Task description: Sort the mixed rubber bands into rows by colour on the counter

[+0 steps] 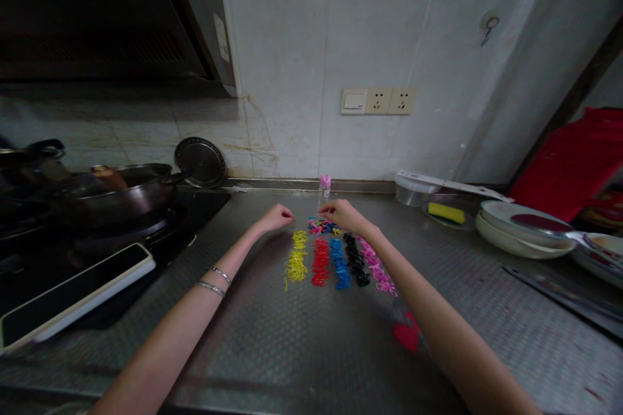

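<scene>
Small rubber bands lie sorted by colour in rows on the metal counter: yellow bands (296, 258), red bands (320, 262), blue bands (339, 263), black bands (355, 259) and pink bands (377, 267). Behind the red and blue rows is a small mixed-colour pile (322, 227). My left hand (276, 218) hovers just behind the yellow row, fingertips pinched together. Over the mixed pile's back edge is my right hand (339, 213), also pinched. Anything between either hand's fingertips is too small to make out. A clear bottle with a pink cap (326, 181) stands behind the pile.
A phone (78, 295) lies at the left by the stove, where a pan (121, 194) sits. On the right are a yellow sponge (446, 213), a plastic tub (413, 191), stacked bowls (520, 240) and a knife (559, 298). A pink heart shape (406, 332) lies near my right forearm.
</scene>
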The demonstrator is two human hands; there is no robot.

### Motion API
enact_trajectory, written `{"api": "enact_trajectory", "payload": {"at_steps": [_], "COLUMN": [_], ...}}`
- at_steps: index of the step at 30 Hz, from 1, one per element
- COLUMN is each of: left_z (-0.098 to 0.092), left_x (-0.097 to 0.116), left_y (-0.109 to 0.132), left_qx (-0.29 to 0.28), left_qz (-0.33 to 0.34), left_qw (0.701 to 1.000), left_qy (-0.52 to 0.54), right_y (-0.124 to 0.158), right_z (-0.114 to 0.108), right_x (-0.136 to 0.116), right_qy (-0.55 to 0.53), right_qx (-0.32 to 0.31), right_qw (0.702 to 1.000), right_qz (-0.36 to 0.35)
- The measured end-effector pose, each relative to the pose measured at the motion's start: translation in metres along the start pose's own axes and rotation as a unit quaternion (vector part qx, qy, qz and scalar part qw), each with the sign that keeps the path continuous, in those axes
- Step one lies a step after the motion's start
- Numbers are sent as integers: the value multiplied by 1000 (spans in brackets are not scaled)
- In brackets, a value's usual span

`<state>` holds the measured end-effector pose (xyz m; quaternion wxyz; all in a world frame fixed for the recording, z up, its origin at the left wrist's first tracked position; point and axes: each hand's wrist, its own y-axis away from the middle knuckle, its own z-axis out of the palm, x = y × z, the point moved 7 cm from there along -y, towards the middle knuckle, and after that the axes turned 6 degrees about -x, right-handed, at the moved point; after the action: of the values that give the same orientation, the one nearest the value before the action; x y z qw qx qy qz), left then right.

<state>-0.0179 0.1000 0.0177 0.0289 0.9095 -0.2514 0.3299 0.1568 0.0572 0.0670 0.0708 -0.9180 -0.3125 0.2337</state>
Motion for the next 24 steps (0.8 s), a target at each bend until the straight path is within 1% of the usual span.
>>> {"api": "enact_trajectory", "payload": {"at_steps": [2,4,8,13,17,19,21,24], "left_z": [1,2,9,28,52,64,74,83], "left_x": [4,9,23,56,86,97,104,108], "left_y": [1,1,2,-3,-13,-19,-25,-34], "left_qx": [-1,0,5,-3,-28,-34,-36,-32], "left_qz": [1,2,17,54,91,100,101,91], "left_qw": [1000,1000,1000,998,991,986,982,980], "left_qy": [-4,-10,-15,-36,-98,-128,-152,-173], "right_y": [6,14,40,68,75,77,79,80], "right_z": [-12,-17,-11,-5,-6,-9,-11,-14], "right_x": [12,29,62,92,100,100,99,94], "right_qy": [10,20,48,62,71,79,83,87], "right_qx": [8,1,-18,-8,8,15,15,15], "right_qw": [1000,998,992,982,976,973,971,972], "right_qz": [18,53,119,176,204,217,225,220]}}
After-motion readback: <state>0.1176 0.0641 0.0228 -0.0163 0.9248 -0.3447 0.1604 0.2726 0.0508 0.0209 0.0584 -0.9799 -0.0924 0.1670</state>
